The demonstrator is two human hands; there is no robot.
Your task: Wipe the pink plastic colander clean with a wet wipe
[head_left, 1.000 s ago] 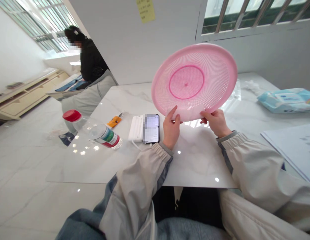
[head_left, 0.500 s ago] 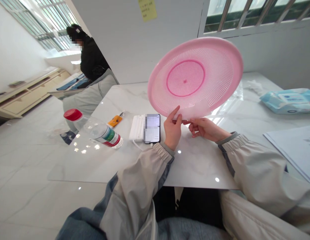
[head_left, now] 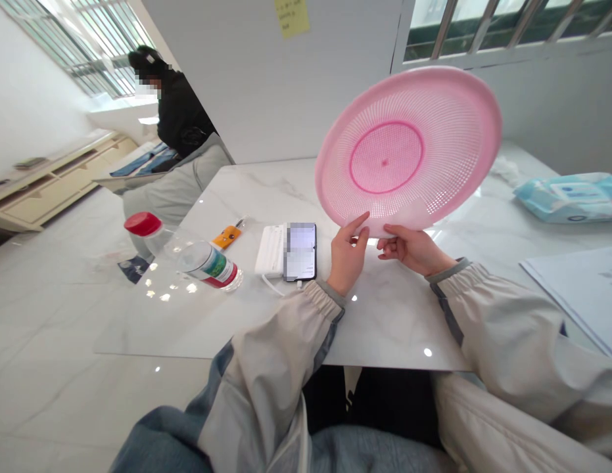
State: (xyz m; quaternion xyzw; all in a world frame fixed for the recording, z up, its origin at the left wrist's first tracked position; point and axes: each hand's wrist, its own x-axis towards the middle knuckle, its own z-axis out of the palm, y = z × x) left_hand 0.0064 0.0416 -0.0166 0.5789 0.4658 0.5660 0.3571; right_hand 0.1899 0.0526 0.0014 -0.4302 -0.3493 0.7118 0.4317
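1. Resting on a white marbled table [head_left: 384,328], left: a clear plastic bottle [head_left: 219,268] with a red cap [head_left: 143,223].
2. Small orange item [head_left: 227,236] with a cartoon face, then a white power bank [head_left: 270,251] beside a lit smartphone [head_left: 303,253].
3. Left hand [head_left: 348,259] pinching a pink mesh basket [head_left: 387,157] by its near edge.
4. Basket held up above the table, tilted.
5. Right hand [head_left: 414,251] pinching the same edge, fingers curled.
6. Blue wipes packet [head_left: 572,198], far right.
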